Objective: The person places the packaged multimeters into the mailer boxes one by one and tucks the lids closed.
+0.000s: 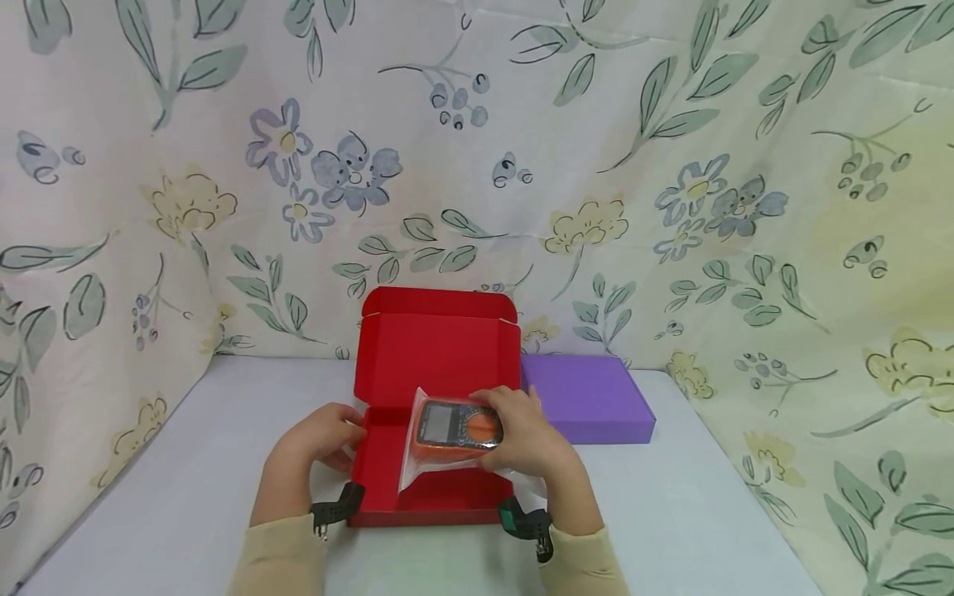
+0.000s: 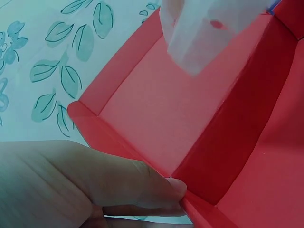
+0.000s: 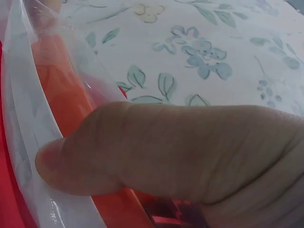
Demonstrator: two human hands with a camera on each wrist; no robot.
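Observation:
My right hand (image 1: 525, 434) grips an orange and dark multimeter (image 1: 456, 426) in a clear plastic bag (image 1: 410, 473). It holds the meter at its dial end, tilted over an open red box (image 1: 383, 480). The thumb presses the bag against the meter's orange side (image 3: 59, 90) in the right wrist view. At the box's left wall, my left hand (image 1: 324, 434) pinches the edge near the lid fold. The left wrist view has its fingertips (image 2: 175, 186) right at that edge, with the other fingers partly hidden beneath.
The red lid (image 1: 440, 352) stands raised at the back of the box. A closed purple box (image 1: 589, 397) lies to its right on the white table (image 1: 246, 397). Floral cloth (image 1: 447, 165) hangs behind and along the sides. Each wrist wears a black strap.

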